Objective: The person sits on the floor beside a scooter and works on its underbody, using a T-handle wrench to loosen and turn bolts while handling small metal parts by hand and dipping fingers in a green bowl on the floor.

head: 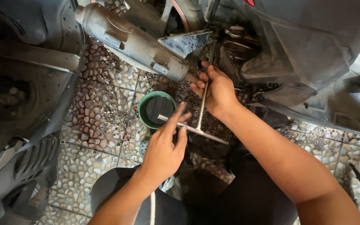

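T-handle wrench [201, 109] stood nearly upright under the scooter [305, 46], its long shaft running from the cross-bar up toward the dirty engine parts beside the exhaust pipe [134, 41]. The right hand [214, 92] was wrapped around the upper shaft, fingers curled shut on it close to where the tip met the engine — though the tip itself was hidden behind the fingers. The left hand [165, 148] sat at the cross-bar, its grip loose: fingers spread and only partly bent, fingertips resting on the bar rather than clamped round it.

By its look the wrench was bare steel — stiff, fairly light, and thin enough to spin easily between the fingers. The metal seemed smooth and might well have been oily in this setting, so a hold on the shaft alone would likely slip; the cross-bar offered the surer purchase for turning, with the shaft hand serving only to steady it.

Just beside the left hand a green bowl [157, 109] of dark liquid stood on the pebble-patterned floor [101, 121], among dark stains and scattered grit. Black plastic panels [26, 83] lay off to the left, well apart from both hands.
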